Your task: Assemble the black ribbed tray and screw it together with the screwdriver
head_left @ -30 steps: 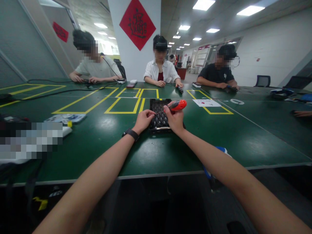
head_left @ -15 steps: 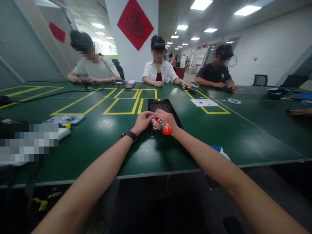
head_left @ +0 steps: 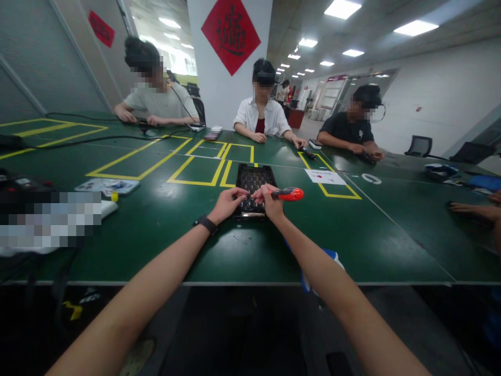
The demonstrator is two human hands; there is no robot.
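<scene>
A black rectangular tray (head_left: 254,175) with a textured inside lies on the green table before me. My right hand (head_left: 272,201) grips a screwdriver (head_left: 290,194) with a red-orange and dark handle; the handle points right and its tip end is hidden by my fingers. From the left, my left hand (head_left: 226,204) reaches over the tray's left edge, thumb and forefinger pinched together near the right fingertips. Whatever sits in that pinch is too small to make out.
A white paper sheet (head_left: 325,177) and a white ring (head_left: 371,179) lie to the right. Yellow tape outlines (head_left: 191,182) mark the table. A patterned flat case (head_left: 107,186) lies left. Several people sit around the table, one person (head_left: 261,117) straight across.
My right hand has turned, swinging the screwdriver handle from pointing toward me to pointing right. My hands have drawn slightly apart, and more of the tray shows. The camera view has shifted.
</scene>
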